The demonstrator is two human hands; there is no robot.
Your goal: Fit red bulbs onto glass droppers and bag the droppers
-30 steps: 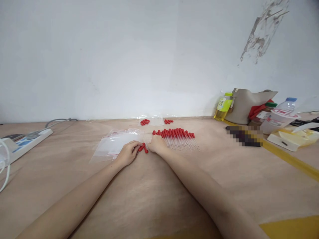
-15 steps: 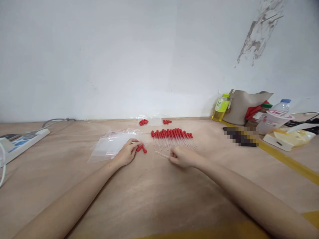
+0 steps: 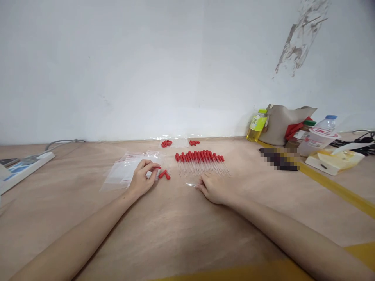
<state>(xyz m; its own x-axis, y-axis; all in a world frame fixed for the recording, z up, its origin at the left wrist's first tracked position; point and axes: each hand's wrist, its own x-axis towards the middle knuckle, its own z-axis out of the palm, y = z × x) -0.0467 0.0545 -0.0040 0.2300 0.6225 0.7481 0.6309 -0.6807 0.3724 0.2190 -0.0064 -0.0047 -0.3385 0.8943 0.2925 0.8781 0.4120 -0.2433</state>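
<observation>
My left hand (image 3: 143, 177) pinches a small red rubber dropper bulb (image 3: 158, 168) between thumb and fingers, over the edge of the clear zip bags (image 3: 117, 173). Just right of it, a couple of loose red bulbs (image 3: 164, 174) lie on the table. My right hand (image 3: 213, 188) is closed on a thin clear dropper tube (image 3: 191, 184), whose end sticks out to the left, low above or on the table. Beyond that hand lies a row of droppers (image 3: 202, 157), red bulbs at the far end, clear tubes towards me.
Near the wall, a clear bag (image 3: 179, 143) has red bulbs in two groups. At right stand a yellow drink bottle (image 3: 256, 125), a grey bag (image 3: 275, 125), a plastic cup (image 3: 318, 141) and a tissue pack (image 3: 335, 160). A power strip (image 3: 27, 171) lies at left.
My left hand has lifted a red bulb slightly away from the loose ones. The tube in my right hand has turned to lie more level, and the view has shifted a little.
</observation>
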